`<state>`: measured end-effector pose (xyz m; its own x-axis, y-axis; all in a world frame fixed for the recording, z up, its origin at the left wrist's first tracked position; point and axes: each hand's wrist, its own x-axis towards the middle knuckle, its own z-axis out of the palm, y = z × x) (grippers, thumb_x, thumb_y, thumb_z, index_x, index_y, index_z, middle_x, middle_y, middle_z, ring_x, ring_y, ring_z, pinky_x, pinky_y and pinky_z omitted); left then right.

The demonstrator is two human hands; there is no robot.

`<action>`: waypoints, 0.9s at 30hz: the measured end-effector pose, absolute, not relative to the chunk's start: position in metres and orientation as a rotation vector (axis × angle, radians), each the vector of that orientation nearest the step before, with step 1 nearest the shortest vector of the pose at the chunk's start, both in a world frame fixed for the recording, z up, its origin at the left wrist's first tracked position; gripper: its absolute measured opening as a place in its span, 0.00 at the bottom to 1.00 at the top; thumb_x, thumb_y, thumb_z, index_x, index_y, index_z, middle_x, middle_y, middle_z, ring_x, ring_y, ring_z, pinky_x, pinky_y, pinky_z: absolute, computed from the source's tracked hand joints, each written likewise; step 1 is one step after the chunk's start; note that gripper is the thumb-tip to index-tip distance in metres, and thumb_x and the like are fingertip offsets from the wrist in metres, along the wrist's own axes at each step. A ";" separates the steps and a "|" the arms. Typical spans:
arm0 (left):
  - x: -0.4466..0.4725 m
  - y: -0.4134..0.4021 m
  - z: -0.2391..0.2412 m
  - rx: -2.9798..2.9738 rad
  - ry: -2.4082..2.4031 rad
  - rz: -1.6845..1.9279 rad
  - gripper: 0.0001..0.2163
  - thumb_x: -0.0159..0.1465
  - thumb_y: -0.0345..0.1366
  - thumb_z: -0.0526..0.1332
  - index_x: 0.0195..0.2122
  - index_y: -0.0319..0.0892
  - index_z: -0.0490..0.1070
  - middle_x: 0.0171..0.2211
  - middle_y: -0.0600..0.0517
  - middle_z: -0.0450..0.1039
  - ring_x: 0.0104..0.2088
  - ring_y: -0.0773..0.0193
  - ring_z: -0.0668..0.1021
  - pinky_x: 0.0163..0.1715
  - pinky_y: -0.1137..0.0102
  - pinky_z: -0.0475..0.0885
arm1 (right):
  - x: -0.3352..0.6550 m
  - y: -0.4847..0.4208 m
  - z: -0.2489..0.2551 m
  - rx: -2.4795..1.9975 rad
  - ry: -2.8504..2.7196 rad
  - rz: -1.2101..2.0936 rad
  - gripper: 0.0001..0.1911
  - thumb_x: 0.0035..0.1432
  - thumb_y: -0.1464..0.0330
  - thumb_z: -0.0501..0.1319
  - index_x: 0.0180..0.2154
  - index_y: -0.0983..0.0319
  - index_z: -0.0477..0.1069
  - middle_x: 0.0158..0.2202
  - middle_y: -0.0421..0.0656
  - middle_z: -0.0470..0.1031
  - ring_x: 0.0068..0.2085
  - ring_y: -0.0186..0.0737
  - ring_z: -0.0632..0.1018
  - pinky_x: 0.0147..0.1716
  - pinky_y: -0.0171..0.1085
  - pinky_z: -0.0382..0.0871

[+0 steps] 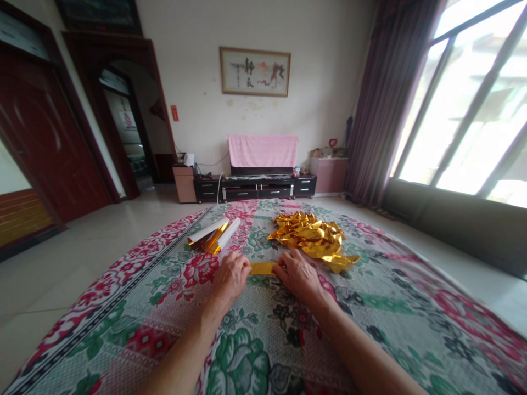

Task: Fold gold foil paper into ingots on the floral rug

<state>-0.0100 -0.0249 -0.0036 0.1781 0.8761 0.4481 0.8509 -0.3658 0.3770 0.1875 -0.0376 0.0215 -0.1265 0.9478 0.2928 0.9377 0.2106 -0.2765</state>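
Note:
A flat strip of gold foil paper (262,269) is stretched between my two hands, low over the patterned cloth. My left hand (233,276) pinches its left end, and my right hand (297,276) has closed fingers on its right end. Beyond my right hand lies a heap of folded gold foil pieces (310,233). Past my left hand rests a curled stack of foil sheets (216,235), with white backs and gold faces. My palms are turned down, so the fingertips are partly hidden.
A flowered cloth (242,356) covers the round table under my arms. Across the room stand a low black TV cabinet (263,189) and a pink cloth (263,150) draped above it. A purple curtain (379,99) hangs by the window at right.

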 end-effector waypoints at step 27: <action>0.017 -0.037 0.011 2.259 2.211 0.773 0.11 0.53 0.44 0.60 0.30 0.41 0.70 0.35 0.45 0.68 0.38 0.56 0.71 0.41 0.64 0.65 | 0.198 -0.034 0.013 -1.571 -2.110 0.098 0.08 0.57 0.64 0.54 0.34 0.60 0.69 0.35 0.42 0.65 0.35 0.33 0.69 0.33 0.31 0.57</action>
<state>0.0169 -0.0369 0.0110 -0.0327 0.9136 0.4053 0.9671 -0.0734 0.2434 0.1981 -0.0339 0.0133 -0.2059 0.9140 0.3495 0.8777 0.3304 -0.3471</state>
